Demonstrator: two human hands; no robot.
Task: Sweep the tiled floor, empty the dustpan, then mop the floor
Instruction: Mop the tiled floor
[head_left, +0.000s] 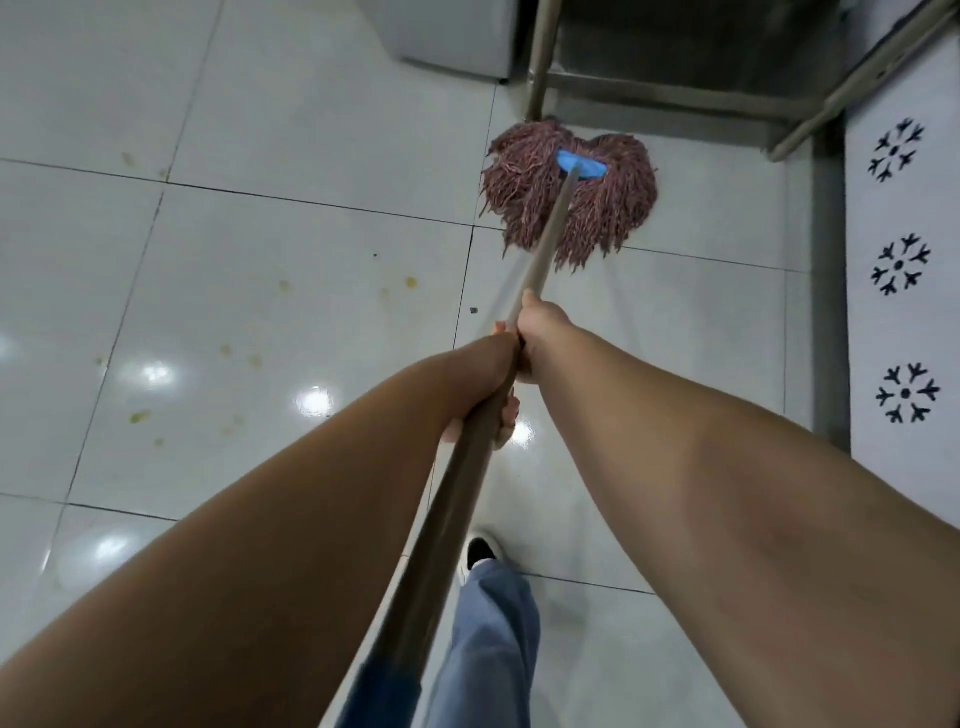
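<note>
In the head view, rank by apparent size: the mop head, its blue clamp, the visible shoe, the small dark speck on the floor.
1. mop head
2. shoe
3. blue clamp, close to the shoe, so that order is unsure
4. dark speck

Floor (291, 104): glossy pale tiles, yellowish stains, light glare.
Metal table legs (540, 57): stood ahead.
Patterned mat (898, 322): lay right.
</note>
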